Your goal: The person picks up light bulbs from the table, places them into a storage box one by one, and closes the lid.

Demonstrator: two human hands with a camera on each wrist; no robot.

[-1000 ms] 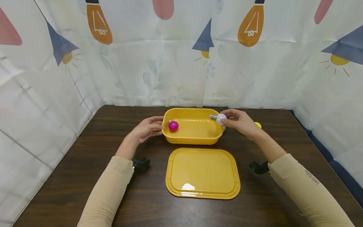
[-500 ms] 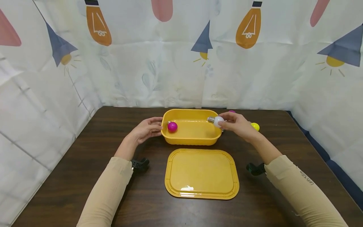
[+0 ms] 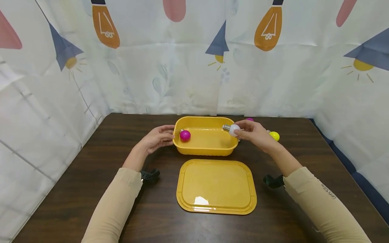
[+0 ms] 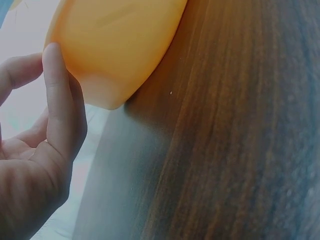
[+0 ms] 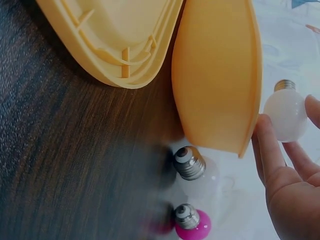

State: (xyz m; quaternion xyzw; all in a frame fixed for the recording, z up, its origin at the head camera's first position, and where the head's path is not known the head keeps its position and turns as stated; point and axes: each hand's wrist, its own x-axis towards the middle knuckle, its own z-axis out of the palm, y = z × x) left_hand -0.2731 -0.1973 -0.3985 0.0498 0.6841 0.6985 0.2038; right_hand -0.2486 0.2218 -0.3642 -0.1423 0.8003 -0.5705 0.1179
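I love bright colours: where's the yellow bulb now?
In the head view, the yellow bulb lies on the table to the right of the yellow box, just past the right hand.

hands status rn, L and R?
Left hand: open, touching the left end of the yellow bin, not gripping it.
Right hand: holding a white bulb by its round end.
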